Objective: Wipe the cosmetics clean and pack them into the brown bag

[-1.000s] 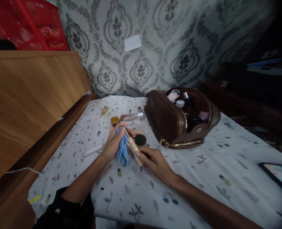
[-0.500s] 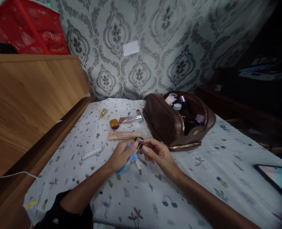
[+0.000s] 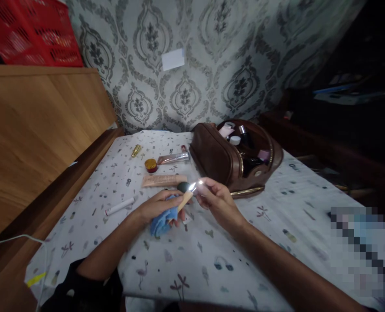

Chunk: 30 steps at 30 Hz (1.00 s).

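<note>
My left hand (image 3: 161, 206) is closed round a crumpled blue cloth (image 3: 164, 222) and a slim beige tube (image 3: 185, 200), which slants up to the right. At the tube's upper end is a shiny silver cap (image 3: 193, 187), glaring in the light. The bent fingers of my right hand (image 3: 216, 199) pinch at that cap. Beside the tube shows a dark oval thing (image 3: 183, 187), partly hidden. Just beyond my left hand lies a peach squeeze tube (image 3: 161, 180). A white pen-like stick (image 3: 120, 206) rests to the left.
A brown cosmetic bag (image 3: 212, 151) stands unzipped with several items inside. Behind the peach tube are a gold-lidded jar (image 3: 151, 165), a pinkish tube with a silver cap (image 3: 174, 158) and a small gold bottle (image 3: 135, 150). A wooden panel (image 3: 43, 108) borders the left side.
The beige tube now shows more fully between my hands, its silver end catching the light. The blue cloth has shifted lower left. The whole view has moved slightly.
</note>
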Each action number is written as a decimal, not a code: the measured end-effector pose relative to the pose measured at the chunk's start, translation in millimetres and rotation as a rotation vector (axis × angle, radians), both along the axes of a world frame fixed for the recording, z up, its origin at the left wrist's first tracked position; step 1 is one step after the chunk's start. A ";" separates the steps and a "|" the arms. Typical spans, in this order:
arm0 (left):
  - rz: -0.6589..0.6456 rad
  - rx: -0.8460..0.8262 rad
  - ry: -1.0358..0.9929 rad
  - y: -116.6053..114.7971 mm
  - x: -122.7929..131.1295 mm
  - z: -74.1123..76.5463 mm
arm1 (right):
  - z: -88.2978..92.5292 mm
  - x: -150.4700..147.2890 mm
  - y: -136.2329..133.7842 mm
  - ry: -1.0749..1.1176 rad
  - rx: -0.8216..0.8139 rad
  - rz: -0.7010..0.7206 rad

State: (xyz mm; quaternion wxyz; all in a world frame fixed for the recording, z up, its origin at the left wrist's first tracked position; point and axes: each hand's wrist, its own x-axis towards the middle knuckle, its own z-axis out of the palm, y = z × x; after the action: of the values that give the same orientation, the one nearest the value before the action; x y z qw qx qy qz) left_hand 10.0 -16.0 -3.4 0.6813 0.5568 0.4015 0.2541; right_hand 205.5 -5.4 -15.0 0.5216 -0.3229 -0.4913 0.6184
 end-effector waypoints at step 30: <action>0.001 0.034 -0.011 -4.7 5.9 -7.7 | -12.2 0.4 6.4 0.107 -0.044 0.121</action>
State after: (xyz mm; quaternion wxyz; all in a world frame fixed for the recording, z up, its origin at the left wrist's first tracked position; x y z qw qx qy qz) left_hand 15.9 -20.7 -11.1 0.6737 0.5668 0.3935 0.2645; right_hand 205.8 1.0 -27.3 0.5014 -0.2705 -0.4676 0.6758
